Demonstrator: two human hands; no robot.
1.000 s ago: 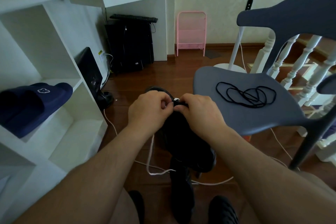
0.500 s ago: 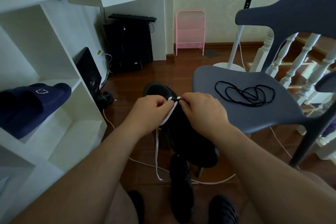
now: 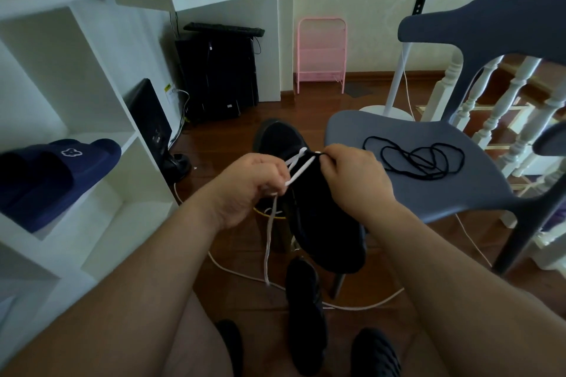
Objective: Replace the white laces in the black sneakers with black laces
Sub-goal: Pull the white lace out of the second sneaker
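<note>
A black sneaker (image 3: 321,223) is held up in front of me, toe pointing away. My left hand (image 3: 248,187) pinches the white lace (image 3: 298,167), which runs taut from the sneaker's front eyelets; its loose end hangs down toward the floor. My right hand (image 3: 355,180) grips the sneaker's upper by the eyelets, fingertips pinching at the lace. A tangle of black laces (image 3: 419,157) lies on the seat of the grey chair (image 3: 398,193) to the right. A second black sneaker (image 3: 306,315) sits on the floor below.
White shelving (image 3: 92,162) stands at the left, with dark blue slippers (image 3: 52,174) on a shelf. A white cable (image 3: 352,304) crosses the wooden floor. A computer tower (image 3: 217,73), a pink rack (image 3: 321,52), a fan stand (image 3: 398,76) and stair balusters (image 3: 505,107) are behind.
My left hand has drawn back toward me and left, pulling more white lace out of the sneaker's eyelets. The sneaker's toe now shows beyond my hands.
</note>
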